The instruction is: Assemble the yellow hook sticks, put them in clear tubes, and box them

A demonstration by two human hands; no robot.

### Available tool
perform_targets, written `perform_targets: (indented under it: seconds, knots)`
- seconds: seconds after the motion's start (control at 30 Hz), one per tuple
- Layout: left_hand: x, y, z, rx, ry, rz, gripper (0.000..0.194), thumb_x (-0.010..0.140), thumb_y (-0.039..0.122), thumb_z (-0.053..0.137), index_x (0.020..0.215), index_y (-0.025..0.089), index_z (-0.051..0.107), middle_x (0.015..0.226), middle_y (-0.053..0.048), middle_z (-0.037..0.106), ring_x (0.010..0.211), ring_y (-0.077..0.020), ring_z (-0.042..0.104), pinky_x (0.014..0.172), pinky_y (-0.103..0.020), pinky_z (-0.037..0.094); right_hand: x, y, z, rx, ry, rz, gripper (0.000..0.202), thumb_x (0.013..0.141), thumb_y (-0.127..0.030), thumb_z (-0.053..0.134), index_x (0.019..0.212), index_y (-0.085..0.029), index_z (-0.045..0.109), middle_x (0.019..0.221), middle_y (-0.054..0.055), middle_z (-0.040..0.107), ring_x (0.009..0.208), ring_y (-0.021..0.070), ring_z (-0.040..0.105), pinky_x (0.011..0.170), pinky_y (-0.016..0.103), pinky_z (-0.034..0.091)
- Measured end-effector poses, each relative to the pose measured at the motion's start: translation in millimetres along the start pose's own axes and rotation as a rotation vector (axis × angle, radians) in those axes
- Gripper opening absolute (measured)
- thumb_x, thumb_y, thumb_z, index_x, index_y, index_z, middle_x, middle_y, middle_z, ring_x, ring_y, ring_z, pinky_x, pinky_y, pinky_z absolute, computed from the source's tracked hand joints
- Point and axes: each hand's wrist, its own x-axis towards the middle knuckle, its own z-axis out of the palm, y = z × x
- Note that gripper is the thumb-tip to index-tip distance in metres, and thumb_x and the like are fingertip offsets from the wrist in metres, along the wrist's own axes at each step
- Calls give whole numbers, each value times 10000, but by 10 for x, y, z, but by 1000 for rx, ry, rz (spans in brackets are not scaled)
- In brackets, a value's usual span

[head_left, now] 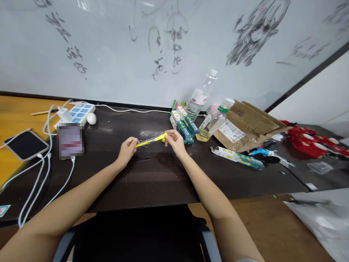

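Note:
Over the dark desk, my two hands hold a slim yellow-and-clear tube-shaped tool (149,141) roughly level, its left end a little lower. My left hand (127,150) is closed round the left end, where yellow shows with dark marks. The yellow right end is pinched between the fingers of my right hand (175,141). A small yellow piece (163,139) shows just under that end; I cannot tell whether it is joined to the tool. Beyond my right hand lie teal-and-white boxes (183,125), side by side.
Behind the boxes stand a clear water bottle (196,100) and a bottle with yellowish liquid (214,122). A brown cardboard package (242,125), another teal box (237,158) and scissors (268,155) lie rightward. Leftward are a power strip (80,113), phones and white cables. A whiteboard (114,72) rises behind.

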Motion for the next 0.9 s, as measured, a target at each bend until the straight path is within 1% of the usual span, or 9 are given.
perform_targets:
  seconds: [0.1, 0.23, 0.47, 0.57, 0.73, 0.9]
  knots:
    - [2, -16, -3, 10, -7, 23, 260, 801, 428, 531, 718, 184, 490, 465, 104, 228, 350, -31, 206, 355, -142, 127, 3, -12, 6, -9, 17, 5, 363, 697, -481, 704, 841, -192, 538, 657, -49, 554, 439, 53, 478, 415, 204, 443]
    - [3, -22, 1, 12, -17, 26, 266, 809, 434, 526, 721, 185, 491, 463, 104, 227, 357, -34, 201, 359, -143, 125, -6, -31, 13, -6, 37, 32, 392, 683, -514, 707, 785, -192, 509, 601, -62, 540, 422, 51, 463, 399, 195, 449]
    - [-7, -19, 4, 56, -32, 68, 276, 808, 437, 531, 719, 178, 505, 466, 96, 253, 366, -37, 220, 363, -150, 135, -16, -29, 16, 15, 37, 65, 397, 688, -500, 710, 706, -203, 448, 454, -110, 401, 367, 42, 347, 331, 175, 410]
    - [-3, -41, -9, 71, -35, 82, 277, 813, 437, 528, 721, 177, 507, 466, 97, 248, 369, -37, 221, 365, -148, 143, -18, -19, 17, 28, 21, 74, 401, 685, -492, 715, 697, -206, 435, 446, -118, 383, 362, 38, 328, 324, 171, 408]
    - [1, -46, -14, 70, -33, 68, 266, 816, 425, 521, 726, 176, 504, 460, 102, 238, 370, -37, 211, 367, -145, 144, -21, 9, 25, 59, 21, 83, 378, 695, -467, 713, 706, -204, 442, 458, -117, 396, 368, 39, 346, 327, 169, 408]
    - [-11, -6, 11, 45, -28, 48, 264, 810, 424, 521, 718, 178, 494, 467, 102, 236, 370, -36, 207, 367, -146, 137, -25, -16, 25, 98, -8, 119, 314, 717, -445, 685, 796, -199, 507, 525, -97, 457, 389, 44, 387, 345, 177, 417]
